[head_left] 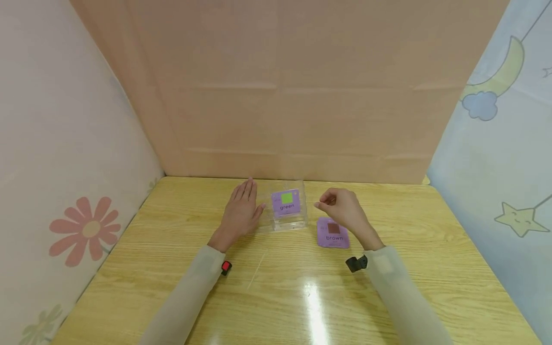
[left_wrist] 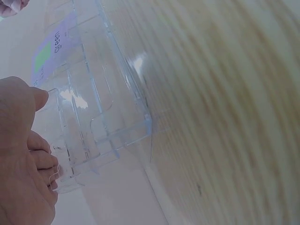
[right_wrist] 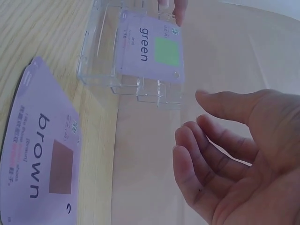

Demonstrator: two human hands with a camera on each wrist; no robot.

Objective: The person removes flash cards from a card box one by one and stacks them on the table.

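A clear plastic stepped holder stands on the table in the head view. A purple card marked "green" leans in it. Flat and with its fingers straight, my left hand lies at the holder's left end, the thumb at its edge. My right hand hovers off the holder's right end with loosely bent fingers. The right wrist view shows a gap between thumb and fingers, with nothing held there. Just below that hand, a purple "brown" card lies face up on the table, apparently atop others.
The wooden table backs onto a brown paper-like panel. Patterned walls rise on both sides, with a pink flower on the left and a star on the right. Dark bands sit at both sleeve cuffs.
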